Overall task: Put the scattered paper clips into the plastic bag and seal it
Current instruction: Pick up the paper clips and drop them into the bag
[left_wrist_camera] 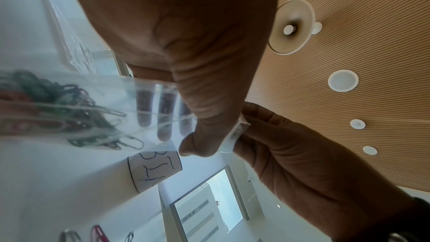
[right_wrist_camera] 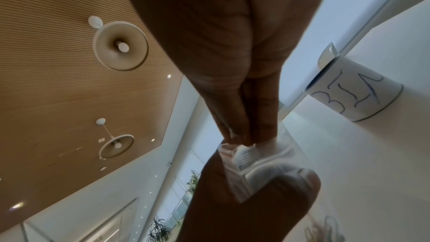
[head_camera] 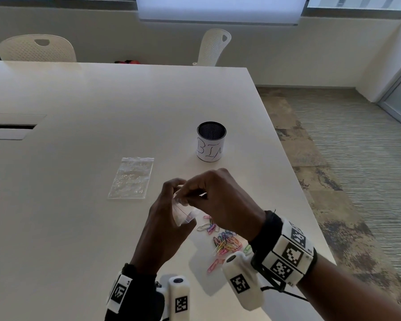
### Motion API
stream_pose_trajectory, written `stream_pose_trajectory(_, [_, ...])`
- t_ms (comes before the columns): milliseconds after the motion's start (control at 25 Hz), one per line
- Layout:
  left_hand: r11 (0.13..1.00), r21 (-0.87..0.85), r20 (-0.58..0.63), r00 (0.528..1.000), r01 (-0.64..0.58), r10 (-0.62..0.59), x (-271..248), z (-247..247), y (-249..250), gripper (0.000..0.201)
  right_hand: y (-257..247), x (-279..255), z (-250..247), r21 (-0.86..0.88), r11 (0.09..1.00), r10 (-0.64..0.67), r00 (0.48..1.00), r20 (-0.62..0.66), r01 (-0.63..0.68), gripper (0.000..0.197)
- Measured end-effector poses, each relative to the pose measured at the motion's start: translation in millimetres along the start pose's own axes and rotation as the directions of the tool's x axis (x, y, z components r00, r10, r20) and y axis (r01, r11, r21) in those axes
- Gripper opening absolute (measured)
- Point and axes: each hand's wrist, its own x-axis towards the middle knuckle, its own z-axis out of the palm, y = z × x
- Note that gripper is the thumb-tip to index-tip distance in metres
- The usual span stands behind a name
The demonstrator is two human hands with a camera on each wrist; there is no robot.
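A small clear plastic bag [head_camera: 183, 213] is held up above the white table [head_camera: 79, 158] between both hands. My left hand [head_camera: 171, 195] grips it from the left, fingers behind the film and thumb in front. My right hand [head_camera: 196, 193] pinches the bag's top edge [left_wrist_camera: 235, 133]. In the right wrist view the right fingertips [right_wrist_camera: 244, 135] close on the crumpled bag mouth [right_wrist_camera: 260, 161]. Several coloured paper clips [head_camera: 225, 243] lie in a loose pile on the table under my right wrist. Clips [left_wrist_camera: 69, 117] show through the film; I cannot tell if any are inside.
A second clear plastic bag [head_camera: 131, 178] lies flat to the left of my hands. A black mesh cup with a paper label reading BIN [head_camera: 211, 142] stands behind them. The table's right edge [head_camera: 294, 181] is close to the clips. Two white chairs stand beyond the far edge.
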Motion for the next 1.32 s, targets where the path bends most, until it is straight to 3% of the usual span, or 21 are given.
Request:
stream_pose_trajectory(160, [1.0, 0.003, -0.008, 1.0, -0.019, 0.019, 1, 2, -4, 0.071, 8, -1, -10, -0.045, 0.999, -0.026, 0.998, -0.062, 0.024, 0.009])
stream_pose_trajectory(320, [0.999, -0.011, -0.017, 0.999, -0.042, 0.042, 1, 0, -7, 0.07, 38, -8, -24, -0.093, 0.991, 0.084, 0.987, -0.135, -0.097, 0.012])
stream_pose_trajectory(440, [0.999, -0.015, -0.019, 0.999, -0.049, 0.049, 0, -1, -8, 0.07, 64, -21, -22, -0.189, 0.967, 0.175, 0.985, -0.011, -0.173, 0.013])
stream_pose_trajectory(560, [0.999, -0.015, -0.013, 0.999, -0.044, 0.044, 0, 0, -7, 0.071, 76, -31, -11, -0.281, 0.946, 0.223, 0.955, 0.195, -0.164, 0.027])
stream_pose_trajectory(640, [0.999, -0.017, -0.006, 0.999, -0.042, 0.042, 0, 0, -7, 0.073, 76, -35, -1, -0.292, 0.943, 0.238, 0.936, 0.261, -0.158, 0.032])
stream_pose_trajectory(880, [0.998, -0.051, -0.006, 0.999, -0.04, 0.04, -1, -1, -2, 0.074, 75, -32, 29, -0.45, 0.893, 0.12, 0.948, 0.293, 0.026, 0.027])
stream_pose_trajectory(1000, [0.999, -0.036, -0.008, 0.999, -0.032, 0.032, -1, -1, -6, 0.073, 79, -31, 26, -0.437, 0.899, 0.118, 0.945, 0.304, 0.028, 0.012])
stream_pose_trajectory(1120, [0.999, -0.026, -0.006, 0.999, -0.034, 0.033, -1, -1, -9, 0.074, 80, -34, 13, -0.472, 0.881, 0.161, 0.943, 0.29, -0.005, 0.01])
stream_pose_trajectory(1200, [0.999, -0.025, -0.006, 0.999, -0.041, 0.041, -1, -1, -9, 0.073, 78, -38, 2, -0.516, 0.857, 0.183, 0.935, 0.304, 0.0, 0.018])
stream_pose_trajectory(1320, [0.999, -0.031, -0.005, 0.999, -0.043, 0.043, 0, 1, -9, 0.072, 75, -45, -11, -0.575, 0.818, 0.24, 0.899, 0.368, 0.017, 0.048])
